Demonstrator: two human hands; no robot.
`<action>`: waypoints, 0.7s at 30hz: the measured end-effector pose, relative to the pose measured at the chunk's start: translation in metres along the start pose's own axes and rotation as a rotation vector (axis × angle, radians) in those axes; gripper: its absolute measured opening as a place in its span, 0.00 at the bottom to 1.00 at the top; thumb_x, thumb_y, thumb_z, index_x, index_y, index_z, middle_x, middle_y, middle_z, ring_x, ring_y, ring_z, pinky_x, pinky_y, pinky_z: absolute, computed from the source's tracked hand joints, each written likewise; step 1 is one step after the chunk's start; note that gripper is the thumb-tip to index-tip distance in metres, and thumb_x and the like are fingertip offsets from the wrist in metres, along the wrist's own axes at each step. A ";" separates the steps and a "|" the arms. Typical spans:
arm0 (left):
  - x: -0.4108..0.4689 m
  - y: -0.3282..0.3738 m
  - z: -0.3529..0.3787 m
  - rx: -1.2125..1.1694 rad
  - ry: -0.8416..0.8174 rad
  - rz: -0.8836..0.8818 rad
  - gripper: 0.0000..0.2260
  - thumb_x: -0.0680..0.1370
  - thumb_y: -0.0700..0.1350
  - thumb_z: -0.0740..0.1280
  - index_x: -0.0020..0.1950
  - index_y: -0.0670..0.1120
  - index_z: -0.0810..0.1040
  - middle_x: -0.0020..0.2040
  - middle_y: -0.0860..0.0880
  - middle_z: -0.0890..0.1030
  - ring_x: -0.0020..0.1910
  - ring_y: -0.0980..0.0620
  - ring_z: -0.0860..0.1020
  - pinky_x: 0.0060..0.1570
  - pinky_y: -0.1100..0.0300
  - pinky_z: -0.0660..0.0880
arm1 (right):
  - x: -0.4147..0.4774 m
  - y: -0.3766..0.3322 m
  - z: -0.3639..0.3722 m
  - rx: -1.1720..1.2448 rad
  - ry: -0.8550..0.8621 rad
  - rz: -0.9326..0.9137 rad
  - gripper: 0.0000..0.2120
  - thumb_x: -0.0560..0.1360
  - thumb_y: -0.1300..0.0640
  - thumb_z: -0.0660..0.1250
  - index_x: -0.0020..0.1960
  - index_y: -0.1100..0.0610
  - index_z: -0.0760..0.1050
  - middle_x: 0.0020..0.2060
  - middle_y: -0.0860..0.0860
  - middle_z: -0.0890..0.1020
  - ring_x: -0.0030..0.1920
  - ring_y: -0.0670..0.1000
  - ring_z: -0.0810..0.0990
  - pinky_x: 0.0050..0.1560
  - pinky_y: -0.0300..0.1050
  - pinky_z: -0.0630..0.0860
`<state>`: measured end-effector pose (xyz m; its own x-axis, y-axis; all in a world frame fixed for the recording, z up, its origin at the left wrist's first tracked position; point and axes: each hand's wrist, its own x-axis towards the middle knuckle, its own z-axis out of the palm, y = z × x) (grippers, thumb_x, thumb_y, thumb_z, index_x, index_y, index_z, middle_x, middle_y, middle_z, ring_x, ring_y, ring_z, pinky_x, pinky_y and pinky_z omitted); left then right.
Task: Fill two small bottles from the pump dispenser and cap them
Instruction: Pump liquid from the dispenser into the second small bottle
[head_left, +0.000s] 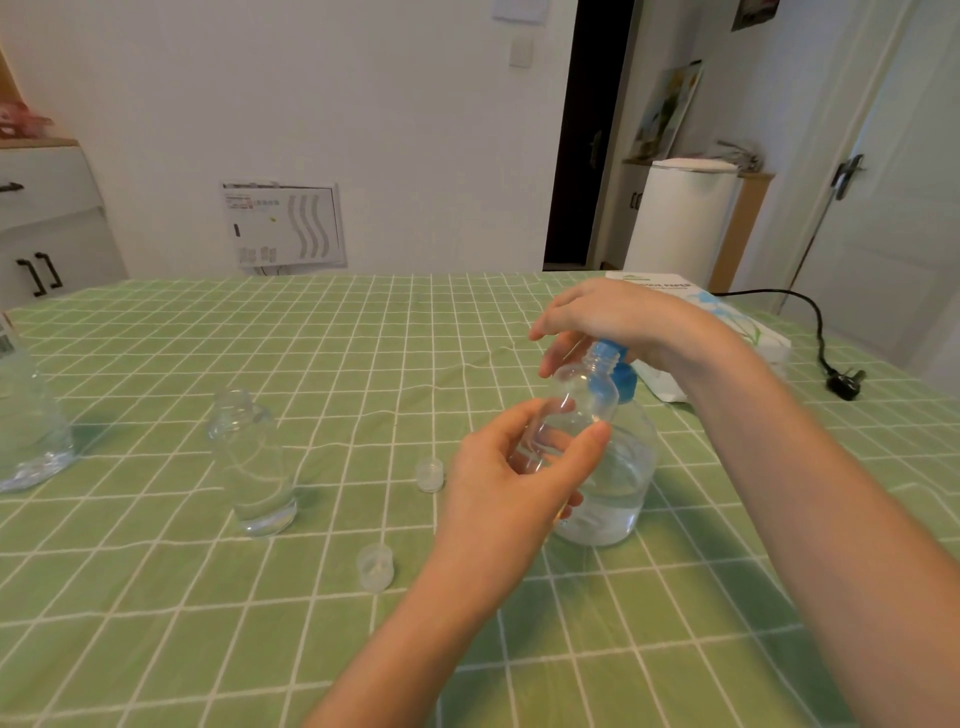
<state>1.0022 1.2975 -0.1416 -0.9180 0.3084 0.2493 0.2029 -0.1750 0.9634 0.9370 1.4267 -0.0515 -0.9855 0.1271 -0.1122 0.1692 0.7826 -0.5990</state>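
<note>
Left hand (511, 486) grips the small clear plastic bottle (577, 400) mid-body, probably light, slick, squeezable; right hand (615, 317), fingers relaxed, presses the blue-topped clear pump dispenser (626, 467).

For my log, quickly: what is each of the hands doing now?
Left hand: holding the small bottle.
Right hand: open, on top of the pump dispenser.

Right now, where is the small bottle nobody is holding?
Head view, left of centre: the unheld bottle stands upright on the tablecloth, left of the far cap.
</note>
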 end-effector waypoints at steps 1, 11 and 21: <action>0.000 0.000 0.000 0.004 -0.001 -0.001 0.05 0.71 0.47 0.72 0.45 0.55 0.80 0.36 0.50 0.83 0.28 0.55 0.79 0.24 0.69 0.70 | 0.000 0.001 0.001 0.009 -0.002 0.002 0.14 0.78 0.54 0.63 0.61 0.57 0.75 0.50 0.54 0.84 0.55 0.56 0.80 0.56 0.53 0.74; -0.001 -0.004 0.000 0.000 0.004 -0.014 0.06 0.70 0.47 0.73 0.45 0.56 0.80 0.34 0.49 0.82 0.28 0.55 0.78 0.24 0.70 0.70 | 0.001 0.005 0.005 -0.002 0.005 -0.004 0.14 0.78 0.56 0.61 0.61 0.58 0.77 0.59 0.56 0.79 0.59 0.59 0.78 0.55 0.50 0.74; 0.000 -0.002 0.001 0.016 0.025 -0.018 0.11 0.70 0.48 0.72 0.52 0.53 0.79 0.39 0.46 0.83 0.29 0.55 0.79 0.26 0.68 0.72 | 0.002 -0.002 0.000 -0.068 -0.004 -0.027 0.13 0.78 0.54 0.61 0.59 0.58 0.76 0.56 0.58 0.81 0.57 0.60 0.79 0.54 0.53 0.75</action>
<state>1.0020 1.2990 -0.1432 -0.9298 0.2875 0.2299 0.1919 -0.1545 0.9692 0.9349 1.4254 -0.0507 -0.9897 0.1031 -0.0996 0.1410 0.8255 -0.5466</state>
